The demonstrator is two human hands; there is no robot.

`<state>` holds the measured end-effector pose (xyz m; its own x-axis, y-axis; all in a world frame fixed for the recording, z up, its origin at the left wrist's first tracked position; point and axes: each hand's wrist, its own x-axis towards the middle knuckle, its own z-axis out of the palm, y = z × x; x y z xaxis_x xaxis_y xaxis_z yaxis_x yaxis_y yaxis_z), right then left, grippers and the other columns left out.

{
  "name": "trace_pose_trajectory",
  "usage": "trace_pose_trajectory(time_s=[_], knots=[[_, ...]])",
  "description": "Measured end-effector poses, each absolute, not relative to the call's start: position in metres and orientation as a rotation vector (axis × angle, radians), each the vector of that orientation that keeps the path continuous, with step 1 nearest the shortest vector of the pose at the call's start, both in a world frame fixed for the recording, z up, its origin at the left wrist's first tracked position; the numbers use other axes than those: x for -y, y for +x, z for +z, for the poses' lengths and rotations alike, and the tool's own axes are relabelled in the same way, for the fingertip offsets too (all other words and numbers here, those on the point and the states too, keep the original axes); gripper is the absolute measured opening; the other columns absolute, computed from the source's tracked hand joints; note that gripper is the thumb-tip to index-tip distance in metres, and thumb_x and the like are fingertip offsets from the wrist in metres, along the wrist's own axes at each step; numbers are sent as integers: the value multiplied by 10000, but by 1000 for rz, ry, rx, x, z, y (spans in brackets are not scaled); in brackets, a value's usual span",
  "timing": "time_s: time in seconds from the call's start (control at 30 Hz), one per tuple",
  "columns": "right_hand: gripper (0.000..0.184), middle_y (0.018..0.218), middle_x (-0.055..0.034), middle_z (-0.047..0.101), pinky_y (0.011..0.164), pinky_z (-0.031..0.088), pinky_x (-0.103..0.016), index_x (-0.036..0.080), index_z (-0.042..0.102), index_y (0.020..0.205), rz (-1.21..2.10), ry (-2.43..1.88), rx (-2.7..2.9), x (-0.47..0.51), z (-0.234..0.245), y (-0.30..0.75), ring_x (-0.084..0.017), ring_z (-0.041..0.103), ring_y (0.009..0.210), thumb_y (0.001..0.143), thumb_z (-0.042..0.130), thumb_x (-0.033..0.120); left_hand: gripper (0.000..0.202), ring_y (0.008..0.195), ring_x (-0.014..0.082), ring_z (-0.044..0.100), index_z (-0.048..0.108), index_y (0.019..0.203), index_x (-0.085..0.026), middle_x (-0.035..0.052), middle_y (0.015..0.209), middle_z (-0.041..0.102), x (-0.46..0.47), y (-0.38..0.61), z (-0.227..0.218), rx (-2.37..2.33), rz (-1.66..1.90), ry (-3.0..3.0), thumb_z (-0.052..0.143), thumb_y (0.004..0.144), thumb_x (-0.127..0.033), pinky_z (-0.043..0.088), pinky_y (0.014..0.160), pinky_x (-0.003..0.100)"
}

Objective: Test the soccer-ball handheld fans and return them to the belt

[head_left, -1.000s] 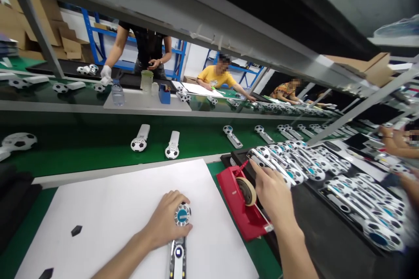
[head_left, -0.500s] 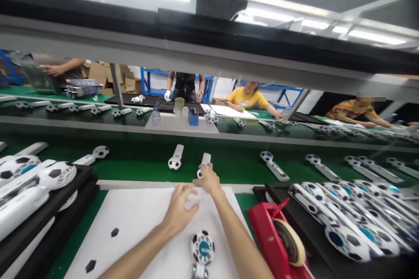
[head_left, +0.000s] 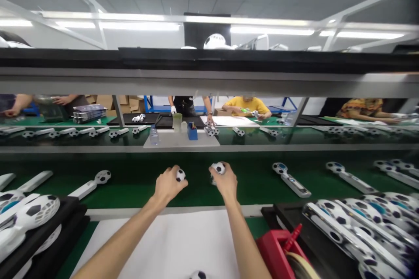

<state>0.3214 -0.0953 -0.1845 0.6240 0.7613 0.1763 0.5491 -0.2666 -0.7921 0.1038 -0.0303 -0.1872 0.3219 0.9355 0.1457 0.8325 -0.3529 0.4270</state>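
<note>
Over the green conveyor belt [head_left: 131, 187], my left hand [head_left: 166, 185] closes around a white device with a black-and-white soccer-ball head [head_left: 180, 175]; the fingers hide most of it. To its right, my right hand [head_left: 228, 183] grips another soccer-ball-headed device [head_left: 218, 167] by its round end. A second rounded white part shows just under that head, partly covered by the thumb. Both hands are beyond the white sheet [head_left: 163, 239] on the bench. At the sheet's near edge, the top of one more soccer-ball head [head_left: 198, 275] is cut off by the frame.
Trays of similar devices stand at left [head_left: 39, 211] and right [head_left: 347, 222]. A red tape dispenser [head_left: 275, 248] sits by the right tray. More devices [head_left: 291, 178] lie along the belt. A shelf beam [head_left: 196, 85] crosses above; co-workers sit and stand beyond.
The view has tilted upward. My left hand has moved from above the sheet to the belt and closed on a device. My right hand has lifted the device it was touching.
</note>
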Motion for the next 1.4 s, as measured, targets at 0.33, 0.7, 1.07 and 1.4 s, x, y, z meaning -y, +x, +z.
trace_pose_trajectory(time_s=[0.33, 0.7, 1.07, 1.4], knots=[[377, 1213, -100, 620, 906, 536, -445, 161, 584, 1252, 475, -2002, 834, 79, -231, 351, -232, 630, 1050, 964, 603, 403, 685, 1104, 291, 604, 461, 1343, -126, 157, 1167, 641, 31, 85, -220, -1577, 360, 2159, 641, 822, -532, 459, 881, 348], [314, 1150, -87, 637, 812, 574, -385, 143, 598, 1210, 861, -1798, 695, 75, -250, 362, -198, 655, 954, 977, 596, 353, 330, 698, 173, 575, 496, 889, -201, 7, 827, 549, 69, 47, -226, -1328, 240, 1800, 723, 747, -394, 495, 647, 328], [203, 1008, -85, 705, 606, 533, -244, 119, 650, 999, 1231, -949, 630, 121, -145, 306, -116, 631, 681, 950, 472, 201, 334, 671, 108, 535, 567, 1179, -183, 121, 1187, 614, 123, 35, -145, -541, 831, 913, 593, 881, -331, 441, 524, 248], [288, 1018, -76, 744, 608, 589, -307, 162, 692, 1030, 1432, -744, 699, 169, -105, 240, -202, 706, 705, 755, 646, 234, 395, 821, 211, 674, 590, 1243, -195, 119, 1191, 641, 153, 7, -109, -315, 999, 884, 671, 864, -268, 574, 677, 347]])
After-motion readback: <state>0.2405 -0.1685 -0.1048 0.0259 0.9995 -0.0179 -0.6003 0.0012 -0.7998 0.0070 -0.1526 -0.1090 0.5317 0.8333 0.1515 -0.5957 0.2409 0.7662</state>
